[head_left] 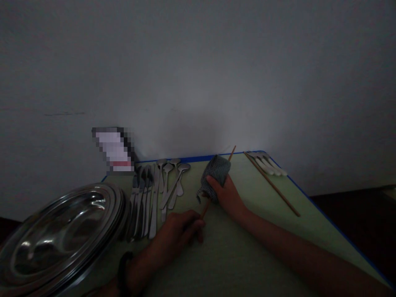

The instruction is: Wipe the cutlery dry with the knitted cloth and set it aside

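A thin wooden chopstick (232, 152) slants away from me between my hands. Its near end is pinched in the fingers of my left hand (182, 231). My right hand (227, 192) is closed on a grey patterned cloth (216, 171), which is wrapped round the chopstick's middle. The far tip sticks out beyond the cloth. Another chopstick (272, 184) lies on the table to the right, beside several white-handled forks (267, 165).
Stacked metal plates (105, 198) stand at the front left. Several knives (145, 206) and several spoons (173, 177) lie beside them. A blurred-out screen (113, 148) leans against the wall (198, 74). The pale green table (247, 255) has a blue edge.
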A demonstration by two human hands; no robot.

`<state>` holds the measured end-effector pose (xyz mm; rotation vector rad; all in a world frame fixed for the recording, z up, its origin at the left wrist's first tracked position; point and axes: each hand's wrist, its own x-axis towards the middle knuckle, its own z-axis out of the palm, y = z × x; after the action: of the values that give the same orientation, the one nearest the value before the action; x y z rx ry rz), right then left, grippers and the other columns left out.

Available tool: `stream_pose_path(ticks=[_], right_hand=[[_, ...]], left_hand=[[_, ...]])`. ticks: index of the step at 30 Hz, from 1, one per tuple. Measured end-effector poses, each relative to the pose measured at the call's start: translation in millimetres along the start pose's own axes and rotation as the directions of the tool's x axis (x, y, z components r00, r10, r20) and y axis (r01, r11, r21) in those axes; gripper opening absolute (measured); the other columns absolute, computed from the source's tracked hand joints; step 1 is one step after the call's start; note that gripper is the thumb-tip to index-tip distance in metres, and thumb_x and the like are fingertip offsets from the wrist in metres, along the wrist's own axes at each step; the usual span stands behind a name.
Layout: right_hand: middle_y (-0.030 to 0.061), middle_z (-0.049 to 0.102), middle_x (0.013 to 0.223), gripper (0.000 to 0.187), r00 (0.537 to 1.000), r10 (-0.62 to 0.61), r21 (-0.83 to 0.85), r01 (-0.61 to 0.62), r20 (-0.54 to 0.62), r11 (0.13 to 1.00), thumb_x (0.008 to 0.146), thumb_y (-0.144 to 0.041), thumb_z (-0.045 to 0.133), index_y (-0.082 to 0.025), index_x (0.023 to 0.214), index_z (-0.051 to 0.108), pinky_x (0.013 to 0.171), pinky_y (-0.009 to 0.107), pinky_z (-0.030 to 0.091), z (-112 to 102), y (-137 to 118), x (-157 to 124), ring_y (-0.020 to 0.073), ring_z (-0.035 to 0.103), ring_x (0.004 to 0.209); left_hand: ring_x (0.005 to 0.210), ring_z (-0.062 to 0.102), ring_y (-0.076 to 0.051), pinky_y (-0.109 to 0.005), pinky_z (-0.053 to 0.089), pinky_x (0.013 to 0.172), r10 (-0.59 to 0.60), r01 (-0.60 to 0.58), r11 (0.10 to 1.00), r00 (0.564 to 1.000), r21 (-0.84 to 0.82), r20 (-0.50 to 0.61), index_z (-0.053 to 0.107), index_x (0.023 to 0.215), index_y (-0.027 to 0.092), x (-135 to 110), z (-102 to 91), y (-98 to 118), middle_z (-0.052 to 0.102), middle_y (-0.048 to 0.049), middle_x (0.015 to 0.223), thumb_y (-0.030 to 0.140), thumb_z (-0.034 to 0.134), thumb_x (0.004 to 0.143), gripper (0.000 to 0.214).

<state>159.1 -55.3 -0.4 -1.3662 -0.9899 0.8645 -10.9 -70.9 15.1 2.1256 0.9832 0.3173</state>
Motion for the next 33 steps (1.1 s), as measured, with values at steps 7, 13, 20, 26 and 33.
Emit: stream_pose_path(ticks=[7, 13, 20, 26, 33], right_hand=[[0.0065, 0.059, 0.101, 0.057, 0.991, 0.037, -0.009, -0.036, 0.132, 0.999, 0.065, -0.044, 0.067, -0.019, 0.111, 0.046, 0.087, 0.035, 0.041, 17.9, -7.7, -40.8, 0.0208, 0.056, 0.094], [0.0043, 0.059, 0.102, 0.040, 0.982, -0.024, 0.080, 0.009, 0.186, 0.997, 0.071, -0.043, 0.062, -0.021, 0.103, 0.050, 0.089, 0.033, 0.039, 16.3, -6.8, -38.7, 0.0192, 0.055, 0.095], [0.0035, 0.060, 0.100, 0.030, 0.978, -0.046, 0.089, 0.028, 0.202, 0.996, 0.077, -0.044, 0.055, -0.021, 0.097, 0.053, 0.089, 0.032, 0.040, 14.7, -4.6, -33.8, 0.0180, 0.055, 0.093], [0.0020, 0.061, 0.097, 0.031, 0.997, -0.002, 0.137, -0.010, 0.081, 0.991, 0.078, -0.045, 0.053, -0.021, 0.097, 0.055, 0.088, 0.030, 0.039, 10.5, -3.1, -19.0, 0.0176, 0.056, 0.093], [0.0028, 0.061, 0.100, 0.034, 0.994, -0.049, 0.120, 0.037, 0.095, 0.992, 0.072, -0.043, 0.061, -0.021, 0.098, 0.055, 0.090, 0.030, 0.038, 11.1, -2.1, -22.7, 0.0177, 0.055, 0.095]], left_hand=[[0.055, 0.060, -0.012, -0.019, 0.044, 0.055, -0.040, 0.038, 0.998, 0.998, -0.052, -0.041, 0.064, 0.068, 0.017, 0.6, 2.2, -2.9, 0.068, 0.0010, 0.062, 0.034, 0.045, 0.087, 0.032], [0.052, 0.058, -0.012, -0.020, 0.043, 0.052, -0.021, 0.017, 0.998, 0.998, -0.053, -0.067, 0.059, 0.067, 0.017, -0.3, 2.7, -5.4, 0.065, 0.0018, 0.058, 0.036, 0.044, 0.087, 0.031], [0.054, 0.057, -0.013, -0.021, 0.042, 0.052, -0.027, 0.031, 0.998, 0.997, 0.056, -0.073, 0.059, 0.073, 0.016, -1.2, 3.0, -4.9, 0.064, 0.0008, 0.060, 0.036, 0.045, 0.086, 0.028], [0.051, 0.049, -0.010, -0.019, 0.033, 0.048, 0.067, -0.071, 0.992, 0.997, 0.107, 0.042, 0.056, 0.067, 0.015, -1.9, 1.0, -0.2, 0.053, 0.0030, 0.056, 0.034, 0.041, 0.087, 0.032], [0.050, 0.044, -0.010, -0.020, 0.032, 0.046, -0.029, 0.029, 1.000, 0.999, -0.008, 0.016, 0.049, 0.061, 0.017, -4.3, -1.8, 14.8, 0.047, 0.0040, 0.055, 0.034, 0.040, 0.084, 0.031]])
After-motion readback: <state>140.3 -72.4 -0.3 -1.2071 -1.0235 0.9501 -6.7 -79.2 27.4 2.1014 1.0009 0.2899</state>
